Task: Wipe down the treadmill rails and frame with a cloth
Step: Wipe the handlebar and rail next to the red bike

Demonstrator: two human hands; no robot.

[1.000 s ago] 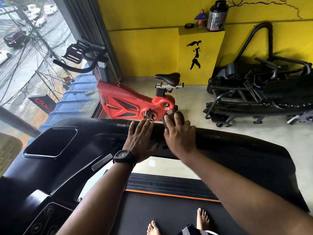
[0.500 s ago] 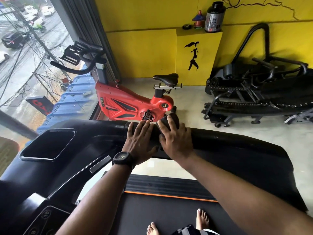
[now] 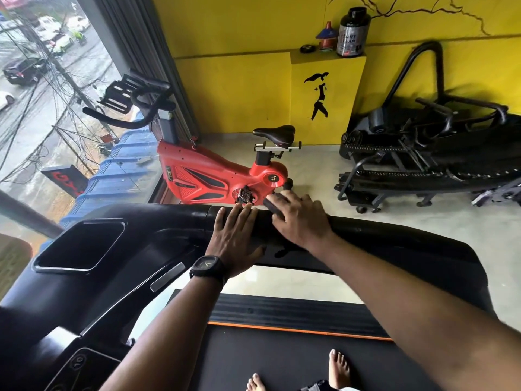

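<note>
The black treadmill rail (image 3: 394, 235) runs across the middle of the head view, joining the console frame (image 3: 118, 266) on the left. My left hand (image 3: 236, 235), with a black watch on the wrist, lies flat on the rail with straight fingers. Right beside it, my right hand (image 3: 301, 221) rests on the rail's far edge, its fingers curled over a dark bundle that looks like the cloth (image 3: 271, 205). Most of the cloth is hidden under the hand.
A red exercise bike (image 3: 214, 176) stands just beyond the rail by the window. A folded black machine (image 3: 437, 165) lies on the floor at the right. The treadmill belt (image 3: 282, 362) and my bare feet are below. A cup recess (image 3: 81, 244) sits in the console.
Both hands stay at nearly the same spot on the rail. The right hand's fingers have shifted slightly over the dark bundle.
</note>
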